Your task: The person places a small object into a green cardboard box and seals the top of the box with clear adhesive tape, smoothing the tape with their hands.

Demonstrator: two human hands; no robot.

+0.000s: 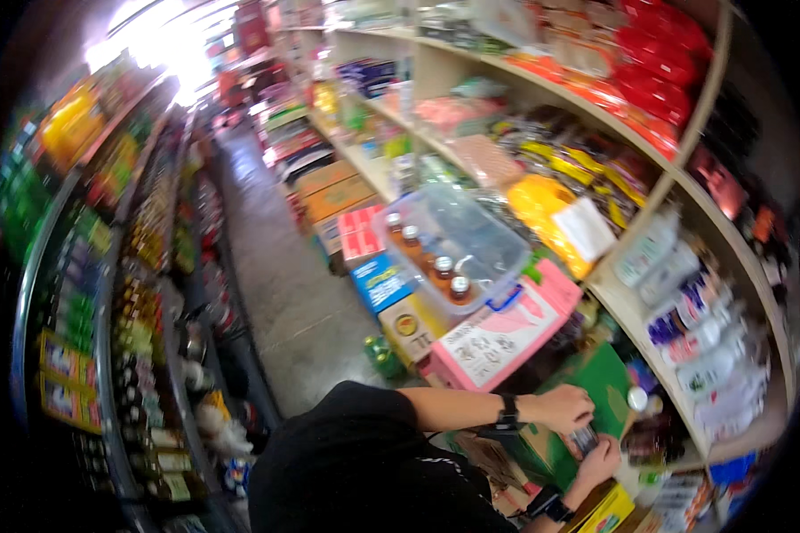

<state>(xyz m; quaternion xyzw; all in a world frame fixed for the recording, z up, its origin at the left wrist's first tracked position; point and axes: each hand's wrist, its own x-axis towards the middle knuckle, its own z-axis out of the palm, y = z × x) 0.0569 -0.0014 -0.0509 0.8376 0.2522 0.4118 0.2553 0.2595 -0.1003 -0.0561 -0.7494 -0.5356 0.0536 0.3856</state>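
Note:
My left hand [562, 409] reaches in over a green cardboard box [606, 382], its fingers closed at one end of a small dark, shiny thing [584, 439]. At the other end of it, the fingers of my right hand [601, 458] are bent and pinched together. Blur and my fingers hide what kind of thing it is. Each wrist wears a black band. Left of the box, a clear plastic bin [498, 253] holds several brown bottles [444, 266] with pale caps, upright along one side. The bin rests on a pink carton [507, 338].
Wooden shelves [684, 178] on the right bear bagged goods and white bottles [671, 271]. Cartons, among them a blue box [382, 282], line the shelf's foot. Grey floor [284, 266] runs between these and the stocked rack [107, 293] at left. A green bottle [384, 357] stands near the cartons.

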